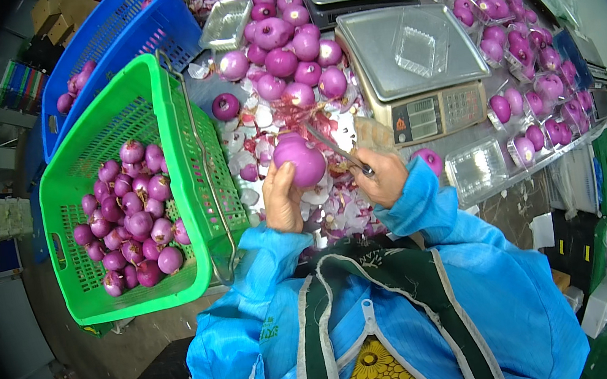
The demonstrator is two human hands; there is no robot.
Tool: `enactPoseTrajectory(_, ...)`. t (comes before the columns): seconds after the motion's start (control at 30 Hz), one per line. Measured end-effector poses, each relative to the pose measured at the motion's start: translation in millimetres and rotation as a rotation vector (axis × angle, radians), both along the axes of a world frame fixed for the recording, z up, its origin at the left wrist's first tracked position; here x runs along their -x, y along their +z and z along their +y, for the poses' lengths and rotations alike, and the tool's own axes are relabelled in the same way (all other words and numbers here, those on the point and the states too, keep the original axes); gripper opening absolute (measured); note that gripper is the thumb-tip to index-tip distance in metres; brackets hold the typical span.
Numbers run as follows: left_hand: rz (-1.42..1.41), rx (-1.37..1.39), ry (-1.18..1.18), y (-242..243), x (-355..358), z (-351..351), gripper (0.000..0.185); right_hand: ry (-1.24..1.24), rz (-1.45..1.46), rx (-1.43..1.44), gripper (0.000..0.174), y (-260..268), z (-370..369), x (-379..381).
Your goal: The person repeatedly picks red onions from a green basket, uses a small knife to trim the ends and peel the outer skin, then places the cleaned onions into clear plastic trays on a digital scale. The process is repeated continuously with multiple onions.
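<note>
A smooth, peeled red onion (302, 161) is held up in my left hand (283, 199), with the thumb pressed on its near side. My right hand (381, 176) is closed around the handle of a small knife (332, 146). The blade points up and to the left, just right of the onion; whether the two touch I cannot tell. Beneath both hands lies a layer of loose onion skins (335, 208). Just beyond them is a heap of peeled red onions (281, 63).
At left stands a green plastic basket (177, 148) of red onions, with a blue basket (118, 47) behind it. A digital scale (438, 74) sits at right, bearing a clear tray. Clear plastic trays of onions (521, 51) line the right side; a clear tray (476, 167) lies nearer.
</note>
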State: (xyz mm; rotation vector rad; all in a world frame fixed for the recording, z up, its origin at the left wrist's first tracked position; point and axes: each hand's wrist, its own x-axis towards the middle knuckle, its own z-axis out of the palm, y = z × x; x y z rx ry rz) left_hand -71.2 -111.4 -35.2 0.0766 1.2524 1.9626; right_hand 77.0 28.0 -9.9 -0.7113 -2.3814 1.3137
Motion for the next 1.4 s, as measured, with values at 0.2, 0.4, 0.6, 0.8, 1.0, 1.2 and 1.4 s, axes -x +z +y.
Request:
enactPoseTrajectory(0.2,0.869,0.469,0.228,-16.2,58.2,118.3,0.075,-0.118,0.055,-0.021,0.009,-10.2,23.7,-32.0)
enactPoseTrajectory(0.4,1.358,0.802,0.003,-16.7,72.3,167.5,0.080,-0.238,-0.055,0.225,0.011,-26.7,35.2,-70.7)
enactPoseTrajectory(0.6,1.476,0.885,-0.147,-43.7,66.3,178.1,0.082,-0.198,-0.032,0.195,0.011,-38.5,39.2,-77.1)
enactPoseTrajectory(0.8,1.585,0.830,-0.285,-41.4,65.3,183.8,0.085,-0.176,-0.019,0.080,0.010,-52.3,41.2,-68.3)
enactPoseTrajectory(1.0,1.710,0.805,-0.321,-39.5,100.6,190.6,0.075,-0.193,-0.079,0.233,0.010,-34.8,21.0,-88.1)
enactPoseTrajectory(1.2,0.917,0.123,-0.478,-17.0,-18.7,187.1,0.065,-0.930,0.171,0.707,0.010,-41.1,12.7,-160.2)
enactPoseTrajectory(1.4,1.364,0.144,-0.976,-17.4,-133.6,213.5,0.069,-1.043,0.326,0.702,0.010,-40.1,18.6,-197.9)
